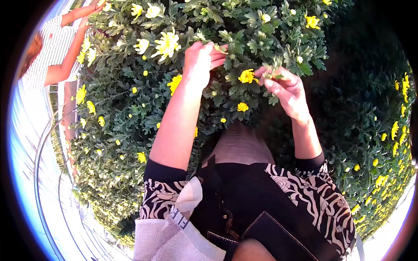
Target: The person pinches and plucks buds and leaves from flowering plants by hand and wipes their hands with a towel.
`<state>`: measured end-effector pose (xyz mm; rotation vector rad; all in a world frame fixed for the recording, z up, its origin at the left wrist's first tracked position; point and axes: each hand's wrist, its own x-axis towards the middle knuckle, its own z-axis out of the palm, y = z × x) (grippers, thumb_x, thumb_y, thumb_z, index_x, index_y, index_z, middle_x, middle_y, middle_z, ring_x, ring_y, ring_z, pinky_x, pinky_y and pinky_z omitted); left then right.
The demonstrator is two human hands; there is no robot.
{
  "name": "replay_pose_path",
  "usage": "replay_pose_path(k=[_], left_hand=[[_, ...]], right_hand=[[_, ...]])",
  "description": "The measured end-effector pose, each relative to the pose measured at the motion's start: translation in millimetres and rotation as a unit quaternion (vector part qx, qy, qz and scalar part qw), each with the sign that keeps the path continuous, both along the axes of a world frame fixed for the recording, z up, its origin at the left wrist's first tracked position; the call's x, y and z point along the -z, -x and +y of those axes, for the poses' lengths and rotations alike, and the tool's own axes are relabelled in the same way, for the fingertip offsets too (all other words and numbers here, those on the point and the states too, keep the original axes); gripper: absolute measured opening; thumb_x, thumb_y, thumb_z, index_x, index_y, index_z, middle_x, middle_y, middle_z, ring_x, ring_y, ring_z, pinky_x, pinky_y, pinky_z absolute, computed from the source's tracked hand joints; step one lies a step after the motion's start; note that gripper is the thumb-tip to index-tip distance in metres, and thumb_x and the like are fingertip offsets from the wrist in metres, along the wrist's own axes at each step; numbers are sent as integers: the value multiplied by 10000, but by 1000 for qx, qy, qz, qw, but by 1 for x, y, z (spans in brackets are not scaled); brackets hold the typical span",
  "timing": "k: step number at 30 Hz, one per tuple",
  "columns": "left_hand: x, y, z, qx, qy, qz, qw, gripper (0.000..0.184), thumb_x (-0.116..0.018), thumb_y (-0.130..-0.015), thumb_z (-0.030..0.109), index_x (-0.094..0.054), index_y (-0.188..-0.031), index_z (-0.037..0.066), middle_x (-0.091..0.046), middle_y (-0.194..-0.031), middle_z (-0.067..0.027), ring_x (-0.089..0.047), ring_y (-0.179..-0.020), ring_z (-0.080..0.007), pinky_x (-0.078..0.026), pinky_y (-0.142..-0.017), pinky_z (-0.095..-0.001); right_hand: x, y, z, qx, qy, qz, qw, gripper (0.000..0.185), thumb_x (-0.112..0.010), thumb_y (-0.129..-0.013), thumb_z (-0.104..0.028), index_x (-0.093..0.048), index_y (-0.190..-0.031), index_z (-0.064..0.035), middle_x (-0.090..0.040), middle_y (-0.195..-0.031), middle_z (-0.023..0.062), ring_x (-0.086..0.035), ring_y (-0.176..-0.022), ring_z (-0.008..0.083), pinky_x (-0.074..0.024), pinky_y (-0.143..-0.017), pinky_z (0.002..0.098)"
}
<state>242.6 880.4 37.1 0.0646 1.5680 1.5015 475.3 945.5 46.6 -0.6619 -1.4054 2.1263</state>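
My left hand [203, 63] reaches into a leafy bed of yellow chrysanthemums, fingers curled, with a small pale green stem [221, 49] at its fingertips. Just left of it is a large pale yellow chrysanthemum flower [166, 45]. To the right, my right hand [288, 89] is closed in a pinch on a chrysanthemum sprig [274, 68] with green leaves. A deeper yellow flower [247, 76] sits between the hands, close to my right fingertips. Another yellow bloom [242, 106] is lower down, among the leaves.
Dense chrysanthemum plants [126, 108] surround me, with many buds and blooms. More yellow flowers [394, 130] line the far right. At upper left a person in a striped top [56, 48] reaches into the plants. A pale towel [170, 235] hangs at my front.
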Motion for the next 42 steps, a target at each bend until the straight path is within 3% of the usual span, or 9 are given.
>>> replay_pose_path(k=[4, 9, 14, 20, 23, 28, 32, 37, 42], left_hand=[[-53, -3, -68, 100, -10, 111, 989, 175, -562, -960, 152, -576, -1037, -5, -701, -979, -148, -693, -845, -202, -563, -751, -304], [-29, -54, -163, 343, 45, 111, 932, 278, -623, -897, 97, -573, -1135, -37, -692, -914, -109, -672, -848, -201, -519, -774, -305], [-2, -73, -215, 406, 99, 207, 885, 475, -644, -898, 216, -502, -1286, -17, -671, -1089, -203, -666, -989, -308, -514, -893, -392], [-1, -42, -255, 257, 101, 148, 950, 289, -572, -955, 133, -564, -1211, 0, -677, -1057, -122, -634, -964, -152, -506, -816, -289], [-3, -35, -277, 138, 87, 88, 983, 230, -565, -957, 135, -594, -1160, 32, -689, -1000, -100, -668, -894, -158, -517, -739, -289], [4, -27, -287, 98, 83, 97, 987, 192, -571, -942, 133, -610, -1102, 34, -701, -968, -82, -670, -868, -143, -519, -712, -286], [8, -23, -281, 83, 64, 95, 990, 172, -562, -944, 105, -608, -1091, 29, -696, -956, -76, -667, -849, -144, -521, -705, -280], [33, -14, -269, 38, 39, 119, 991, 213, -540, -948, 54, -584, -1152, 11, -663, -1074, -122, -668, -934, -181, -548, -754, -297], [46, 9, -254, -42, 56, 152, 986, 236, -514, -944, 8, -566, -1174, 22, -648, -1092, -140, -663, -942, -195, -562, -758, -305]], right_hand=[[3, -44, -3, -332, 32, -210, 919, 41, -702, -868, -20, -689, -894, 9, -668, -805, -7, -606, -752, 69, -468, -659, 221], [64, -59, -51, -442, -369, -353, 737, 283, -695, -755, -166, -652, -1004, -39, -698, -926, 143, -654, -896, 350, -515, -778, 439], [60, -6, -95, -398, -321, -276, 814, 173, -584, -893, -67, -637, -1045, -4, -695, -901, 163, -671, -835, 326, -525, -740, 380], [83, 50, -124, -173, -184, -183, 950, 200, -567, -921, -102, -653, -1088, -30, -687, -911, 186, -683, -824, 296, -529, -745, 370], [50, 80, -128, -181, -297, -324, 880, 210, -571, -926, -126, -659, -1095, -38, -683, -951, 204, -682, -846, 305, -529, -762, 363], [55, 97, -126, -187, -245, -293, 905, 199, -599, -908, -135, -664, -1057, -21, -691, -806, 182, -682, -743, 319, -533, -705, 375], [70, 104, -132, -217, -212, -263, 916, 274, -541, -959, -102, -602, -1204, 5, -680, -990, 103, -650, -828, 141, -523, -752, 282], [91, 144, -151, -117, -311, -205, 921, 264, -548, -920, -95, -602, -1146, 28, -674, -982, 211, -661, -952, 332, -506, -849, 392], [99, 178, -143, -120, -266, -278, 915, 249, -594, -878, -69, -623, -1105, 29, -691, -890, 188, -682, -837, 300, -526, -790, 385]])
